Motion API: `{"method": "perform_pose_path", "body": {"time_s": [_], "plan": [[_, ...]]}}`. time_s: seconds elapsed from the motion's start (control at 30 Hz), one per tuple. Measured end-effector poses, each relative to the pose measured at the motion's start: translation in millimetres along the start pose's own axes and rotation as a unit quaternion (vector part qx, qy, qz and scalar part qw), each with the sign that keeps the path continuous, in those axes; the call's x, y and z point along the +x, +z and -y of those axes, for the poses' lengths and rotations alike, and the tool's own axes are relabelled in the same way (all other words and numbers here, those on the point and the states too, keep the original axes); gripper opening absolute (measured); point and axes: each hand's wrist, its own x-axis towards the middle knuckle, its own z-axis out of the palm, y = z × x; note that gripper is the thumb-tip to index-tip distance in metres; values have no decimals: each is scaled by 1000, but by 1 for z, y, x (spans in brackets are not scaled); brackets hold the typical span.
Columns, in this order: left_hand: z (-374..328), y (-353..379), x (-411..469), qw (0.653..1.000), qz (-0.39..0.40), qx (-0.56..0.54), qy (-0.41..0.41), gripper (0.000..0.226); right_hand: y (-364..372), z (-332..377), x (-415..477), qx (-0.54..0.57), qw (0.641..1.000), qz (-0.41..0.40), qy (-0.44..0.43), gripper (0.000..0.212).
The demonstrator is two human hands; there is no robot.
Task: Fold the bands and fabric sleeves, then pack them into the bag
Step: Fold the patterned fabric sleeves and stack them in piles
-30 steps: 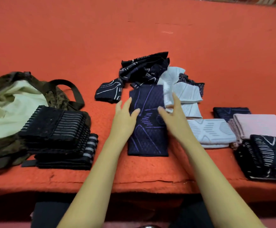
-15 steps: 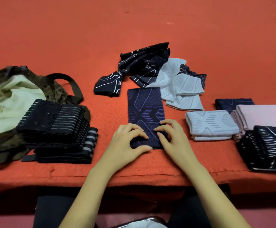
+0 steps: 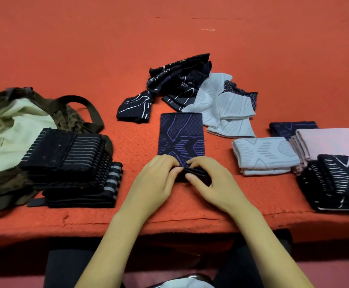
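Navy sleeve (image 3: 181,138) is laid flat mid red table (image 3: 86,48), bag (image 3: 13,125) at left, folded stacks (image 3: 327,142) at right. Near end is pinched by left hand (image 3: 156,179) and right hand (image 3: 211,183), close together. That edge is best lifted evenly to the far edge, corners matched, crease pressed flat.

Bare red cloth (image 3: 107,44) lies open beyond the unfolded heap (image 3: 192,90); a narrow lane runs either side of the navy sleeve (image 3: 181,134); stacked black bands (image 3: 69,163) block the left, the folded grey sleeve (image 3: 263,155) the right.
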Motion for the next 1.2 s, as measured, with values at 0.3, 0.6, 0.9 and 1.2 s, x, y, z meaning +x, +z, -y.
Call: {"method": "perform_pose_path", "body": {"time_s": [0.3,0.6,0.9,1.2], "plan": [[14,2,46,971,-63,-86,-212,22,-3,-8,49,120,972,-116,168,27],[17,22,60,960,-98,-37,-261,37,13,-21,50,36,991,-94,87,36],[25,29,53,979,-64,-34,-189,42,16,-21,54,-32,990,-84,108,36],[25,35,51,975,-57,103,-186,53,17,-14,54,-165,977,-53,124,54]]}}
